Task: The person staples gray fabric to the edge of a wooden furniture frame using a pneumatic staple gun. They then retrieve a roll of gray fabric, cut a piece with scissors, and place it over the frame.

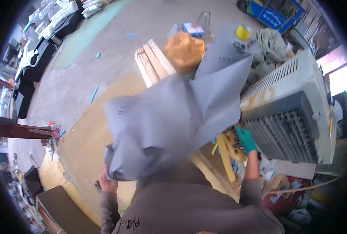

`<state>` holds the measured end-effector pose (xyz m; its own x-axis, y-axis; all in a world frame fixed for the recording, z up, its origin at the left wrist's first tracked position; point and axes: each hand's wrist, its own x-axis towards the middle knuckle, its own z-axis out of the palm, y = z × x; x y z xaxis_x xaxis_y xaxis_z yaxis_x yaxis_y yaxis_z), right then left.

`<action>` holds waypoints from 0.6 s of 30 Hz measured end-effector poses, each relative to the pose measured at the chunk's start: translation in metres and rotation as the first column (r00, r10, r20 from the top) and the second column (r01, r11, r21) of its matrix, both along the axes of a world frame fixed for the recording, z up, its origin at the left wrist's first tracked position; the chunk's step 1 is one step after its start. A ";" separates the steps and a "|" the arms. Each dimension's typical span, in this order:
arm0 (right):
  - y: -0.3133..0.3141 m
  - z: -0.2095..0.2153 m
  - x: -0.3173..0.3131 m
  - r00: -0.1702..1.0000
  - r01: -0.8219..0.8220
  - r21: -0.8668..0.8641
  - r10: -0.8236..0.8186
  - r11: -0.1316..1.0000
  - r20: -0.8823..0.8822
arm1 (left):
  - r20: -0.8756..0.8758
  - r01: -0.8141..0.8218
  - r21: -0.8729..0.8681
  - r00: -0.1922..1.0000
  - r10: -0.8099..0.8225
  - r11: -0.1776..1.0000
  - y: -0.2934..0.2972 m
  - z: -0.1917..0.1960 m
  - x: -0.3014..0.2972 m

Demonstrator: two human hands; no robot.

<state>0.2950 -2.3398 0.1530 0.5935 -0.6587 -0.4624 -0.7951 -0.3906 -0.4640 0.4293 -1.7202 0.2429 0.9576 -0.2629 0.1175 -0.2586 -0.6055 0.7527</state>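
The left hand [106, 181] is bare and appears clamped on the bunched lower edge of a grey sheet [154, 121], its fingers mostly hidden. From there the sheet stretches toward two o'clock, its long axis running eight to two; it is smooth, limp and creased, with a pointed flap. Beyond its twelve o'clock edge lie straight pale boards [154, 64] and a crinkled orange bag [185, 50]. The right hand [246, 141], green-gloved, sits farther off at four o'clock, fingers extended; I cannot tell whether it grips anything. Beside it stands a stained plastic cabinet [284, 93] with a ribbed grille.

The grey sheet [154, 121] is blurred and hides part of the left hand [108, 184].
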 end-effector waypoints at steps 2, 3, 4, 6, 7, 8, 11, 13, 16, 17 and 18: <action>0.020 -0.079 -0.035 0.988 0.153 0.477 -0.141 0.866 -0.061 | -0.114 -0.101 0.090 0.987 0.111 0.991 0.018 0.017 -0.028; 0.036 -0.104 -0.046 0.969 0.224 0.654 -0.237 0.722 -0.071 | -0.259 -0.178 0.017 0.950 0.176 0.984 0.021 0.024 -0.043; 0.055 -0.121 -0.050 0.947 0.211 0.781 -0.320 0.588 -0.015 | -0.458 -0.325 -0.171 0.862 0.217 0.930 0.025 0.031 -0.057; 0.091 -0.127 -0.045 0.929 0.267 0.879 -0.349 0.396 -0.125 | -0.505 -0.423 -0.228 0.822 0.265 0.877 0.034 0.043 -0.082; 0.108 -0.123 -0.036 0.925 0.254 0.904 -0.361 0.345 -0.122 | -0.476 -0.411 -0.162 0.829 0.294 0.897 0.043 0.047 -0.094; 0.123 -0.115 -0.026 0.924 0.237 0.918 -0.365 0.319 -0.111 | -0.495 -0.435 -0.134 0.808 0.320 0.890 0.053 0.047 -0.105; 0.160 -0.093 0.003 0.965 0.108 0.898 -0.263 0.426 0.009 | -0.614 -0.603 -0.176 0.685 0.392 0.778 0.093 0.036 -0.154; 0.180 -0.085 0.016 0.990 0.018 0.877 -0.129 0.480 0.051 | -0.548 -0.674 -0.215 0.682 0.484 0.707 0.116 0.018 -0.178; 0.204 -0.064 0.026 0.992 -0.115 0.857 0.014 0.502 0.126 | -0.504 -0.622 -0.276 0.743 0.440 0.733 0.153 0.012 -0.195; 0.212 -0.051 0.028 0.980 -0.185 0.797 0.042 0.575 0.197 | -0.458 -0.630 -0.246 0.745 0.484 0.736 0.164 0.013 -0.199; 0.223 -0.033 0.030 0.979 -0.196 0.739 0.079 0.645 0.190 | -0.412 -0.640 -0.218 0.745 0.525 0.736 0.176 0.014 -0.203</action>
<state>0.3250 -2.1166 0.1200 0.7395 -0.0262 -0.6727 -0.6717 0.0378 -0.7399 0.2262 -1.5440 0.2565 0.9036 0.3594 -0.2333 0.3372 -0.2606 0.9046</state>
